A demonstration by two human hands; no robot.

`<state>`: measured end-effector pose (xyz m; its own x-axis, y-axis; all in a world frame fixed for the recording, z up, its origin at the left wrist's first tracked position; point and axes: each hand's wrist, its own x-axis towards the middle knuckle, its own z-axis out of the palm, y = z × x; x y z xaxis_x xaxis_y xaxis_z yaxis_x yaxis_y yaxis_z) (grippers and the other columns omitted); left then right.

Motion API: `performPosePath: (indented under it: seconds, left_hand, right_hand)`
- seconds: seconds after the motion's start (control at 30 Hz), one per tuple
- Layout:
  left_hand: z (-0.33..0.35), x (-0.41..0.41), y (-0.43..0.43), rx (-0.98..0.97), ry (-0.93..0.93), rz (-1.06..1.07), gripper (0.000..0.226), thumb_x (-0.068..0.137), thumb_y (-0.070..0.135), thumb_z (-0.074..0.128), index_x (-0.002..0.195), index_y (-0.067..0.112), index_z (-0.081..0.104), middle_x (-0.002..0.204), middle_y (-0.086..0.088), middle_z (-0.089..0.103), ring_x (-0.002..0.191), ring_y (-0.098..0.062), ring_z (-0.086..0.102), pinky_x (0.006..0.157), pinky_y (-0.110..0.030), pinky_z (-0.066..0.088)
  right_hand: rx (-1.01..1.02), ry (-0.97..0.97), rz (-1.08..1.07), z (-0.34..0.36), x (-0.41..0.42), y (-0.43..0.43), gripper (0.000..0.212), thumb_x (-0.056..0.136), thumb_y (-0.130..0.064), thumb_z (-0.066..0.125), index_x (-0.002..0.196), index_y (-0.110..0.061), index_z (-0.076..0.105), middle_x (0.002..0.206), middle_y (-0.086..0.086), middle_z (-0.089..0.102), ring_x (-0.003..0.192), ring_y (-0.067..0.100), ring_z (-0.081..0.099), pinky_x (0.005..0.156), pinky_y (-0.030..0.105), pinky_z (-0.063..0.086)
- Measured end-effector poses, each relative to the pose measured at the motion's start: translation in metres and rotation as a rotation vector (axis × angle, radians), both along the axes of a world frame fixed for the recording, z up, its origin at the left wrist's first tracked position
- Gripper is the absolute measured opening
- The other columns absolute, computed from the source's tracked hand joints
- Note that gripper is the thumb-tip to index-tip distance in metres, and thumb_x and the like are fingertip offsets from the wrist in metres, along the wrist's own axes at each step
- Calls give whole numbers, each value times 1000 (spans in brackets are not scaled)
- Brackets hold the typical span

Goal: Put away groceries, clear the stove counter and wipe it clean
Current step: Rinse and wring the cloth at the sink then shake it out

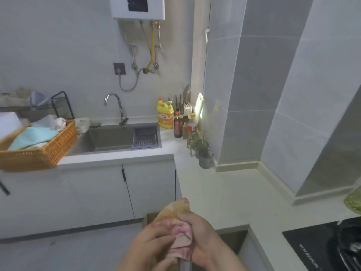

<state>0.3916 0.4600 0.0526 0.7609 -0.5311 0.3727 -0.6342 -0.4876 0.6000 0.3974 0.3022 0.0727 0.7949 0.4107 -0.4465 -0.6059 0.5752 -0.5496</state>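
A crumpled pink and yellow cloth (180, 234) is bunched between both hands at the bottom middle of the head view, in front of the counter's edge. My left hand (150, 246) grips its lower left side. My right hand (203, 233) is curled round its right side. A yellow tip of the cloth sticks up above the fingers. The pale stove counter (230, 194) stretches to the right of the hands. At the bottom right corner lies the black stove top (310, 245) with a dark pan (349, 243) on it.
A wicker basket (45, 153) holding cloths stands left of the sink (115, 137) and its tap (115, 104). In the far corner stand a yellow detergent bottle (165, 114), sauce bottles (178, 124), a knife block (186, 106) and glass mugs (204, 155). A green item (353, 200) lies at the right edge.
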Motion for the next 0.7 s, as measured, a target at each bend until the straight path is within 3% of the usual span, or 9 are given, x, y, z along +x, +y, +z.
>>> performPosePath:
  seconds: [0.1, 0.2, 0.23, 0.3, 0.4, 0.47, 0.53, 0.6, 0.7]
  left_hand:
    - [-29, -9, 13, -200, 155, 314, 37, 72, 29, 75, 108, 22, 72, 130, 25, 54, 106, -14, 64, 109, -10, 24]
    - [-22, -16, 49, -564, 342, 465, 20, 73, 38, 70, 88, 25, 70, 95, -1, 69, 82, -7, 65, 74, -16, 52]
    - [-16, -14, 63, -749, 516, 573, 33, 70, 46, 74, 86, 17, 68, 91, -12, 67, 78, -11, 65, 69, -23, 52]
    - [-11, -12, 74, -1078, 1038, 480, 76, 78, 68, 52, 96, -6, 63, 97, -36, 63, 94, -31, 65, 80, -37, 51]
    - [12, -28, 71, -1378, 1455, 95, 87, 87, 69, 22, 122, -1, 59, 118, -35, 58, 98, -52, 60, 81, -57, 48]
    - [14, -32, 77, -1455, 1433, 1, 86, 86, 67, -2, 147, 9, 17, 152, -27, 16, 137, -52, 19, 110, -62, 15]
    - [-6, -11, 109, -1422, 1072, -123, 68, 91, 54, -10, 142, 9, -12, 155, -18, -4, 144, -38, -6, 114, -52, -8]
    - [2, -2, 126, -1394, 939, -138, 54, 99, 35, 4, 146, 9, -4, 152, -24, -3, 143, -41, 3, 115, -54, -5]
    - [26, 21, 154, -1333, 1057, -185, 60, 72, 16, 74, 128, 7, 55, 136, -35, 41, 119, -49, 49, 97, -58, 42]
  right_hand:
    - [-87, -16, -23, 8, -7, 17, 56, 78, -17, 56, 124, 16, 53, 112, 36, 62, 94, 44, 67, 70, 43, 57]
    - [-93, -87, 24, 25, -13, 32, 47, 79, -16, 54, 116, 13, 60, 111, 34, 64, 91, 42, 68, 73, 43, 57]
    - [-93, -108, 35, 28, -13, 36, 47, 79, -16, 55, 116, 12, 60, 111, 33, 65, 90, 41, 68, 73, 43, 57]
    - [-83, -152, 66, 35, -12, 44, 47, 80, -14, 57, 120, 10, 57, 111, 32, 64, 91, 40, 67, 76, 45, 57]
    - [-53, -245, 137, 45, -10, 57, 42, 75, -5, 65, 115, 8, 61, 109, 31, 62, 94, 41, 64, 84, 47, 53]
    - [-23, -324, 173, 45, -7, 64, 49, 71, -2, 67, 118, 7, 59, 111, 31, 59, 98, 42, 61, 90, 50, 50]
    - [-22, -395, 204, 43, 2, 74, 62, 70, 2, 66, 129, 8, 49, 115, 32, 55, 103, 43, 57, 93, 52, 47]
    - [-35, -438, 228, 42, 14, 84, 68, 69, 8, 61, 135, 5, 43, 120, 35, 51, 106, 44, 53, 93, 53, 47]
    - [-107, -396, 241, 35, 38, 98, 71, 64, 18, 49, 133, 0, 49, 112, 36, 53, 83, 38, 61, 68, 41, 55]
